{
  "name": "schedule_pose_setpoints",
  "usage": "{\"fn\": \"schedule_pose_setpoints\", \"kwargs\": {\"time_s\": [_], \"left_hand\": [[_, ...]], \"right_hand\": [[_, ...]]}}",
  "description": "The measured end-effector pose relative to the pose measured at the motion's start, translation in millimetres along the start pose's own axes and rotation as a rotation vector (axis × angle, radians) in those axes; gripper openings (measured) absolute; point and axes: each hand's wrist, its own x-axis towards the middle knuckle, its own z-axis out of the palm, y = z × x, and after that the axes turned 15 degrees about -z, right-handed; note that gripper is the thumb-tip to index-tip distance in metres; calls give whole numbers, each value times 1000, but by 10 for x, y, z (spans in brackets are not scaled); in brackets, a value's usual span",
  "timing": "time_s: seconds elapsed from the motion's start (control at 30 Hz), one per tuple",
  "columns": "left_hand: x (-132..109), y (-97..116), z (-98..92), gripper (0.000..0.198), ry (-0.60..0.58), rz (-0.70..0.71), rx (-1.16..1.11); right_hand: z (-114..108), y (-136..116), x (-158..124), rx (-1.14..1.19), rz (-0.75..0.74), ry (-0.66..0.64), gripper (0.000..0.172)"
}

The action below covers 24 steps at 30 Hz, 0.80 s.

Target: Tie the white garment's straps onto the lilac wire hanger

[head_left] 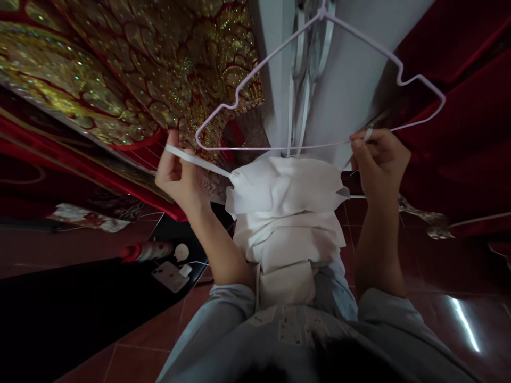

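Observation:
A white garment (285, 213) hangs folded in front of me, below a pale wire hanger (319, 80) hooked high on a white post. My left hand (178, 173) is closed, pinching a white strap (199, 160) that runs from the garment's left corner. My right hand (379, 159) is closed on the other white strap at the hanger's lower bar, near its right end. Both forearms are raised, with grey sleeves pushed to the elbows.
A red and gold sequinned costume (131, 69) hangs at upper left, dark red velvet cloth (471, 133) at right. The white post (343, 74) stands behind the hanger. On the red tiled floor (151, 351), at left, lie a power strip (170, 275) and a red-tipped object (146, 251).

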Motion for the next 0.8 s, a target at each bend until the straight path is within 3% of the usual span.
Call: {"fn": "schedule_pose_setpoints", "kwargs": {"time_s": [0.07,0.13,0.2,0.27,0.33,0.43,0.53,0.67,0.73,0.8], "left_hand": [[68,66,55,48,-38,160,46],[103,154,179,52,-155,194,114],[118,268,331,44,-293,182,197],[125,396,480,23,-406,204,268],[136,512,606,17,-440,254,318],[146,593,727,37,-400,279,332],[89,510,751,42,-317,187,171],[-113,187,659,34,-139,-140,-171],[-208,6,597,38,-150,-260,-237],[-259,-129,549,48,-186,-285,-210]], "right_hand": [[-8,23,15,-8,-9,2,46],[-13,51,17,-36,-17,4,47],[-11,77,8,-59,-10,-6,49],[-5,100,-8,-52,4,-24,49],[1,124,-23,-23,15,-43,49],[0,148,-33,11,22,-63,51],[3,105,-28,14,23,-45,48],[27,-69,-6,-3,64,-23,26],[13,-118,18,-27,69,-17,18],[-58,-67,57,-71,47,28,18]]}}
